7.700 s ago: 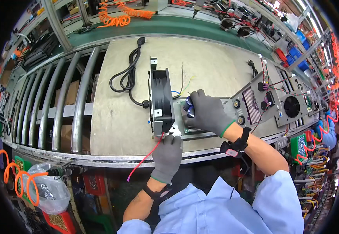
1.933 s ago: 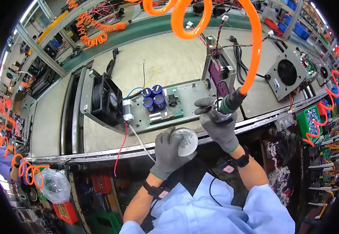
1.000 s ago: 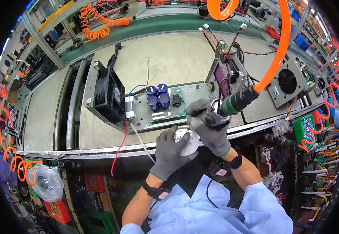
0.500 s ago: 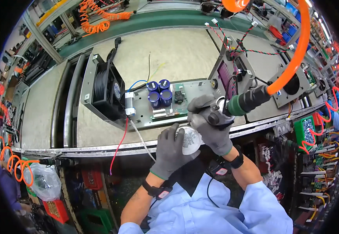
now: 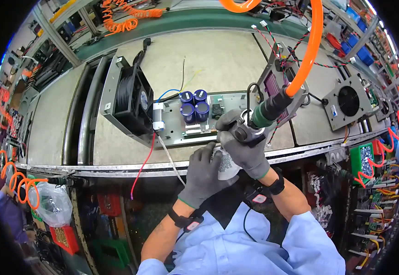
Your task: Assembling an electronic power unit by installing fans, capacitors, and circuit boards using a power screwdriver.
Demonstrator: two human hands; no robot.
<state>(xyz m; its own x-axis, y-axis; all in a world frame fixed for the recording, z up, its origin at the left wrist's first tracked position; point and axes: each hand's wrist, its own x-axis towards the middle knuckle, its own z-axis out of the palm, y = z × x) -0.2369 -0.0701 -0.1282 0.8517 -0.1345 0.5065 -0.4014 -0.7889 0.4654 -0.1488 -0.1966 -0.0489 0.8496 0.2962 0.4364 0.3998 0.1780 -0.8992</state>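
My left hand (image 5: 200, 176), in a grey glove, is closed on a round white dish (image 5: 229, 170) of small metal screws at the bench's front edge. Its fingers cover the dish's left side. Against the dish's far right side, my gloved right hand (image 5: 247, 156) grips an air screwdriver (image 5: 254, 128) with a dark green collar and an orange hose (image 5: 313, 41). The tool's tip is hidden. Just beyond both hands lies a metal chassis plate (image 5: 169, 137) carrying dark blue capacitors (image 5: 195, 107), a circuit board and a black fan (image 5: 128, 98) upright at its left end.
Red and white wires (image 5: 145, 169) hang over the bench edge from the chassis. At right stand a bracket with twisted wires and another fan plate (image 5: 346, 101). A green bin (image 5: 362, 160) of small parts sits further right; a red bin (image 5: 65, 238) is low at left.
The screwdriver and its orange hose have swung left. My right hand has come closer to the dish, and more of the dish is now covered by my gloves.
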